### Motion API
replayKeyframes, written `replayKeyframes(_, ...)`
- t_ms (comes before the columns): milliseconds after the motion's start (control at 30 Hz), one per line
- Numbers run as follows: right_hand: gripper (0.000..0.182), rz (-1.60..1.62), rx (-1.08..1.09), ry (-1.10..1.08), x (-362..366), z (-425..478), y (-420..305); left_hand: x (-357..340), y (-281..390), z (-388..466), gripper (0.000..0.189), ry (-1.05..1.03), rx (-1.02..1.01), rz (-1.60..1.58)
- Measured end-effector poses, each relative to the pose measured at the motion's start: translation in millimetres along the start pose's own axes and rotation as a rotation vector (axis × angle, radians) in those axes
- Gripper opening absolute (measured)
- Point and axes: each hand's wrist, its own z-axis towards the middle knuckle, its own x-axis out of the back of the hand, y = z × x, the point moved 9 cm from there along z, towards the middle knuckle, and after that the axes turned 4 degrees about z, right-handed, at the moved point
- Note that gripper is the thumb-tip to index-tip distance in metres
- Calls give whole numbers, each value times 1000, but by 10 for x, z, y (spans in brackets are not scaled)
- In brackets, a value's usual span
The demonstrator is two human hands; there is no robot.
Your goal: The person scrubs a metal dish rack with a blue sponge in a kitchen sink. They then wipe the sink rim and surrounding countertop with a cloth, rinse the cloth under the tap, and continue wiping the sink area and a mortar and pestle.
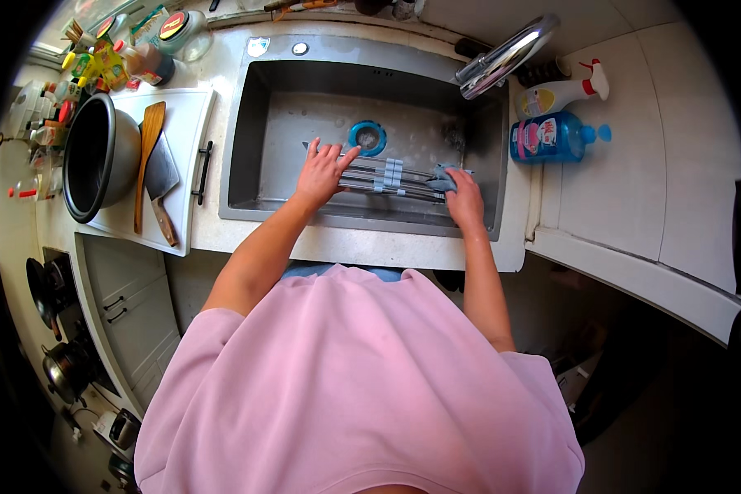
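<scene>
A dish rack of metal rods with pale blue plastic clips (389, 176) is held across the near part of the stainless steel sink (321, 117). My left hand (322, 171) grips its left end, the thumb stretched out to the right. At the other end my right hand (466, 199) presses a grey-blue cloth (443, 179) around the rods. Both palms face down, so the undersides of my fingers are hidden. Just beyond the rack lies the drain, ringed in blue (368, 138).
A chrome faucet (509, 55) leans over the sink's back right corner. On the right stand a spray bottle (556, 97) and a blue detergent bottle (546, 137). Leftward, a white cutting board (188, 148) carries a cleaver (162, 170), a wooden spatula (150, 136) and a dark pot (114, 154).
</scene>
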Motion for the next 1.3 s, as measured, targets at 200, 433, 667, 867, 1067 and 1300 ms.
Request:
replayKeyframes(200,50,405,84,118,372,581,-478,-8,-14,9,97,-6,11,5)
replayKeyframes(433,49,32,314,516,201,2018,-749,25,19,90,103,-188,24,7)
replayKeyframes(667,48,-276,336,273,-756,2298,-1474,457,-459,753,88,125,26,-243)
replayKeyframes(867,48,-227,365,391,-512,2276,-1096,636,-1339,1249,58,219,167,56)
replayKeyframes(1067,37,-379,-143,579,-364,2424,-859,501,-1964,1272,63,241,143,27)
replayKeyframes(1300,30,-211,424,415,-1008,2432,-2021,524,-2084,1032,70,191,-45,36)
